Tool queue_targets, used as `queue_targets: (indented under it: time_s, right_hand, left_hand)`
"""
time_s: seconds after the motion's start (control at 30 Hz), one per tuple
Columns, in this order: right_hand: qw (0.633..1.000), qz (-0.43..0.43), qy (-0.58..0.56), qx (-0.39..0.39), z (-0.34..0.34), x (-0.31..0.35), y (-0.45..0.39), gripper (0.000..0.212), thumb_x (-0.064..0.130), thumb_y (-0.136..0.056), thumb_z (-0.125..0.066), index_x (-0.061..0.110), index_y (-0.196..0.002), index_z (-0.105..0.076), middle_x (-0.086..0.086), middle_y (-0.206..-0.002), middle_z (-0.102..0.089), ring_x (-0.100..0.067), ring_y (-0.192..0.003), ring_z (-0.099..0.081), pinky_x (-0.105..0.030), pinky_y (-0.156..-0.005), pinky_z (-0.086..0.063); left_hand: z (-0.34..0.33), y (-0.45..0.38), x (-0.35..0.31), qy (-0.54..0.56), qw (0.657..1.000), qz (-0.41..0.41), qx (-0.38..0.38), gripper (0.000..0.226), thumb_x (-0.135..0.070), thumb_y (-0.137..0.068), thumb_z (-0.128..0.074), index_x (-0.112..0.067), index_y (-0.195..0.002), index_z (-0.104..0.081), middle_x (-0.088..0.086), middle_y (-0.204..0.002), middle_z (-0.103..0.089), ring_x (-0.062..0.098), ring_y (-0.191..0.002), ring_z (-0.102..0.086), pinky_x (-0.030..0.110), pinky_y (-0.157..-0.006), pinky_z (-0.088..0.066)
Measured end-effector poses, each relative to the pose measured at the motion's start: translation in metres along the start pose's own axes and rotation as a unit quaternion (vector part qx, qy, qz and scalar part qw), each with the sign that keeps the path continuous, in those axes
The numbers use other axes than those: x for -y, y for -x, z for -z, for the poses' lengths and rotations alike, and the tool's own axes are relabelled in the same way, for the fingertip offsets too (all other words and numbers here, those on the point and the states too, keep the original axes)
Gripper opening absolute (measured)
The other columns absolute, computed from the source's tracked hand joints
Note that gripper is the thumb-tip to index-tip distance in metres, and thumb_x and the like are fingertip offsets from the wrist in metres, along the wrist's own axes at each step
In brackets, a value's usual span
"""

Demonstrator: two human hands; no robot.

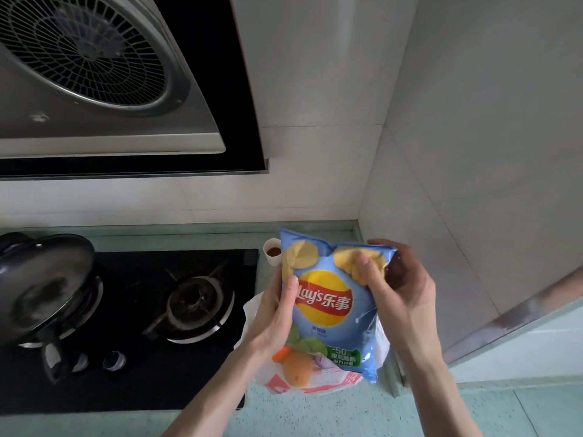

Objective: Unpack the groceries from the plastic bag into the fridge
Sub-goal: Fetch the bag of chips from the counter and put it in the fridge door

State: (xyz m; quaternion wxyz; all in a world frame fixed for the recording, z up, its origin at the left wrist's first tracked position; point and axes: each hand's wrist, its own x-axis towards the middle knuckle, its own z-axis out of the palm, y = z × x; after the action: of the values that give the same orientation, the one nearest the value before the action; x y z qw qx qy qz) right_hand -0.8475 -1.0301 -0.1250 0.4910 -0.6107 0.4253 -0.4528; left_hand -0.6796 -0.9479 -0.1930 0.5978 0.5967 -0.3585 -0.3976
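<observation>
Our left hand (273, 313) grips the chip bag (334, 305) w/ thumb on its front at 9 o'clock; right hand (400, 288) pinches the top corner at 2 o'clock; bag upright, lifted above the plastic bag (310, 384), which sits on the counter (331, 417) at 6 o'clock w/ an orange fruit (296, 369) inside; stove (151, 326) at 9 o'clock. Step, we judge: first item out; fridge not in view, so next we'd need to turn & carry it there.

One Lay's crisp packet (334, 302) between two hands; one plastic bag (310, 384) beneath them; one orange (296, 367); one small cup (273, 251) beyond the left hand (273, 313); two gas burners (194, 302).
</observation>
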Motion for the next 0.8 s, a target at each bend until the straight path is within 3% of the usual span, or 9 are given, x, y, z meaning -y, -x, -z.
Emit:
queue_targets:
  time_s: [0.1, 0.17, 0.23, 0.3, 0.4, 0.53, 0.6, 0.7, 0.8]
  right_hand:
    - [0.998, -0.031, -0.051, -0.014, -0.007, 0.001, -0.007, 0.062, 0.055, -0.084, -0.073, -0.003, -0.088, -0.050, -0.031, -0.074, -0.046, -0.020, -0.065, -0.045, -0.047, -0.055, -0.044]
    - [0.997, -0.037, -0.068, -0.003, -0.011, 0.003, -0.006, 0.061, 0.059, -0.087, -0.068, -0.001, -0.089, -0.053, -0.035, -0.083, -0.054, -0.021, -0.071, -0.053, -0.054, -0.060, -0.051]
    - [0.998, -0.023, -0.047, 0.021, -0.014, 0.009, 0.001, 0.049, 0.056, -0.098, -0.058, 0.011, -0.080, -0.054, -0.012, -0.072, -0.056, -0.012, -0.070, -0.054, -0.042, -0.062, -0.048]
    - [0.997, 0.006, -0.040, 0.073, -0.017, 0.017, 0.013, 0.035, 0.048, -0.105, -0.044, 0.022, -0.088, -0.060, 0.015, -0.078, -0.066, -0.001, -0.076, -0.060, -0.021, -0.071, -0.049]
    - [0.988, 0.022, -0.042, 0.148, -0.028, 0.023, 0.034, 0.034, 0.046, -0.101, -0.043, 0.028, -0.122, -0.063, 0.019, -0.114, -0.073, 0.005, -0.108, -0.066, -0.010, -0.085, -0.049]
    - [0.986, 0.040, -0.043, 0.159, -0.049, 0.045, 0.055, 0.030, 0.047, -0.096, -0.050, 0.030, -0.115, -0.064, 0.028, -0.102, -0.074, 0.013, -0.097, -0.066, 0.000, -0.074, -0.045]
    - [0.984, 0.042, -0.060, 0.165, -0.062, 0.059, 0.067, 0.031, 0.048, -0.094, -0.051, 0.030, -0.115, -0.064, 0.029, -0.100, -0.074, 0.012, -0.094, -0.068, -0.003, -0.074, -0.049]
    - [0.977, 0.040, -0.081, 0.193, -0.084, 0.071, 0.089, 0.032, 0.049, -0.095, -0.054, 0.029, -0.117, -0.066, 0.017, -0.107, -0.078, -0.002, -0.101, -0.073, -0.024, -0.084, -0.060]
    - [0.966, 0.038, -0.096, 0.239, -0.108, 0.085, 0.123, 0.037, 0.052, -0.096, -0.055, 0.026, -0.120, -0.067, 0.009, -0.112, -0.078, -0.011, -0.105, -0.074, -0.039, -0.090, -0.061]
  left_hand:
    - [-0.008, 0.007, -0.012, 0.009, 0.999, -0.020, -0.028, 0.059, -0.059, -0.092, -0.051, -0.019, -0.134, -0.061, -0.004, -0.120, -0.077, 0.014, -0.113, -0.072, 0.023, -0.088, -0.057]
    - [-0.010, 0.012, -0.020, 0.016, 0.998, -0.039, -0.045, 0.047, -0.047, -0.099, -0.055, -0.015, -0.132, -0.062, -0.001, -0.121, -0.076, 0.015, -0.114, -0.071, 0.024, -0.090, -0.056]
    - [-0.008, 0.018, -0.028, 0.019, 0.996, -0.056, -0.068, 0.045, -0.048, -0.098, -0.057, -0.016, -0.128, -0.065, -0.001, -0.119, -0.077, 0.015, -0.113, -0.072, 0.025, -0.091, -0.056]
    - [-0.004, 0.024, -0.037, 0.035, 0.993, -0.068, -0.095, 0.046, -0.050, -0.097, -0.058, -0.016, -0.128, -0.065, 0.000, -0.118, -0.077, 0.017, -0.113, -0.073, 0.027, -0.091, -0.058]
    - [0.009, 0.033, -0.054, 0.045, 0.988, -0.085, -0.122, 0.042, -0.045, -0.099, -0.056, -0.016, -0.128, -0.065, 0.003, -0.118, -0.078, 0.021, -0.112, -0.074, 0.033, -0.092, -0.060]
    - [0.034, 0.058, -0.077, 0.055, 0.984, -0.103, -0.134, 0.046, -0.046, -0.102, -0.050, -0.013, -0.131, -0.062, 0.003, -0.118, -0.078, 0.020, -0.110, -0.074, 0.028, -0.088, -0.060]
    - [0.048, 0.077, -0.086, 0.057, 0.980, -0.125, -0.143, 0.049, -0.046, -0.107, -0.040, -0.011, -0.137, -0.058, 0.001, -0.121, -0.076, 0.015, -0.111, -0.073, 0.023, -0.087, -0.058]
    - [0.073, 0.110, -0.099, 0.041, 0.970, -0.153, -0.183, 0.052, -0.044, -0.104, -0.033, -0.014, -0.140, -0.056, -0.003, -0.123, -0.075, 0.013, -0.114, -0.071, 0.022, -0.089, -0.057]
    - [0.099, 0.156, -0.112, 0.024, 0.956, -0.171, -0.239, 0.044, -0.044, -0.106, -0.033, -0.024, -0.135, -0.060, -0.010, -0.122, -0.075, 0.009, -0.114, -0.070, 0.022, -0.089, -0.056]
